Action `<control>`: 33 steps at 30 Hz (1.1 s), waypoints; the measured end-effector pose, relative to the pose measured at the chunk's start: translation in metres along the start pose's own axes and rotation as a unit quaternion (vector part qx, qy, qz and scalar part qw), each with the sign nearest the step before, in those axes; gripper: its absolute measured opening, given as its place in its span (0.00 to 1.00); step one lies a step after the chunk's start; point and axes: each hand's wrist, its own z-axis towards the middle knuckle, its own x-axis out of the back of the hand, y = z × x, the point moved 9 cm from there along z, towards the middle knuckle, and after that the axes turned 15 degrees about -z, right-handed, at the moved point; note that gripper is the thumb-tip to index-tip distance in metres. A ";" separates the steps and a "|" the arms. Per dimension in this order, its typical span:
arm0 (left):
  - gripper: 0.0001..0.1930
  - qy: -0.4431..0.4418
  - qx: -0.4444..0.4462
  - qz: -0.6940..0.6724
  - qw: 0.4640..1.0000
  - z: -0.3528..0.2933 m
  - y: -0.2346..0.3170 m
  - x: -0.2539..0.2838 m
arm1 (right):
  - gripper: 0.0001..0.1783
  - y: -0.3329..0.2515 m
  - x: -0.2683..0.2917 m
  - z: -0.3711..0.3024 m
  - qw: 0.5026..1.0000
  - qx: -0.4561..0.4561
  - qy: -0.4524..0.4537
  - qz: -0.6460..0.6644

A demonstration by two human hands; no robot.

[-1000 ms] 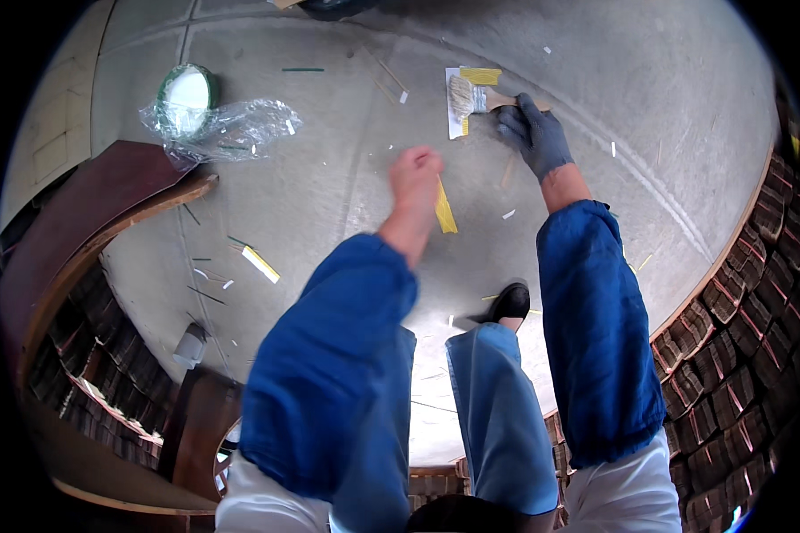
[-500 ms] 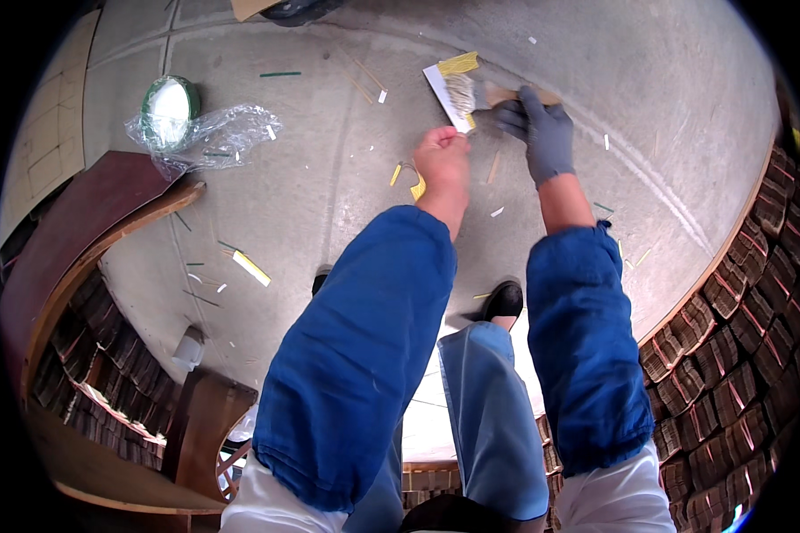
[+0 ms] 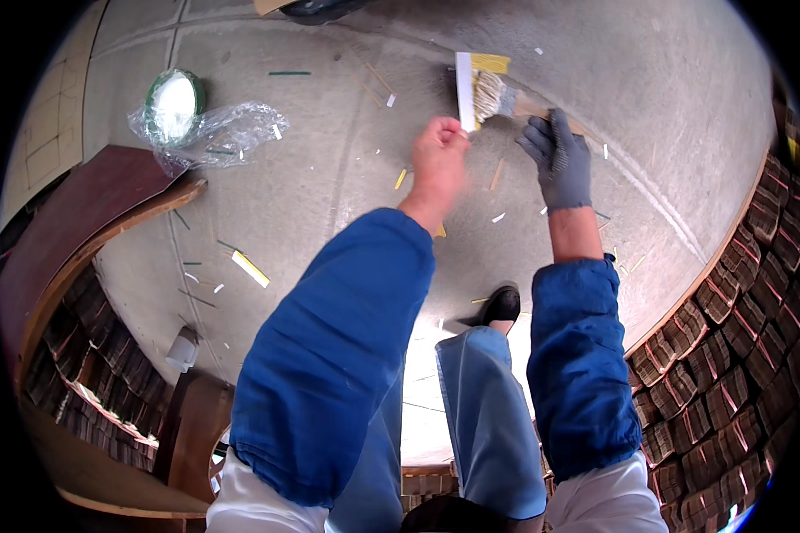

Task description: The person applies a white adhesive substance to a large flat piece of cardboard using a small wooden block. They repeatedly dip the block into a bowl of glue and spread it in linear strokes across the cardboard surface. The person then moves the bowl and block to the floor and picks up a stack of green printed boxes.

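Observation:
My bare left hand [image 3: 440, 164] pinches the lower end of a folded white-and-yellow piece of paper or card [image 3: 464, 84], held up over the floor. In my right hand [image 3: 562, 167], which wears a grey glove, is the wooden handle of a flat paintbrush [image 3: 489, 96]. Its pale bristles lie against the inner side of the folded piece, pointing left. Both forearms are in blue oversleeves. What my left fingertips cover at the fold is hidden.
On the concrete floor [image 3: 329, 204] lie scattered paper scraps and a yellow-white strip [image 3: 251, 268]. Left is a green-rimmed round container with white contents [image 3: 172, 105], beside clear plastic film [image 3: 240, 133]. Bundled brown stacks [image 3: 729, 355] line the right; a curved wooden edge [image 3: 107, 244] stands left.
The folded piece and the brush have shifted slightly right, and the piece now stands more upright. My right hand has moved right and a little down.

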 end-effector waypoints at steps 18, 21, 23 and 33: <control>0.11 0.047 0.158 -0.189 0.968 -0.020 -0.025 0.001 | 0.16 -0.028 -0.012 -0.003 0.985 0.065 0.066 -0.147; 0.12 0.040 0.144 -0.209 0.966 -0.007 -0.013 -0.003 | 0.16 -0.035 -0.023 0.009 0.985 0.084 0.062 -0.139; 0.11 0.030 0.146 -0.199 0.969 -0.010 -0.014 -0.002 | 0.16 -0.033 -0.021 0.005 0.985 0.081 0.069 -0.139; 0.07 0.001 0.142 -0.157 0.977 0.001 -0.009 -0.005 | 0.16 -0.039 -0.028 0.010 0.981 0.090 0.054 -0.161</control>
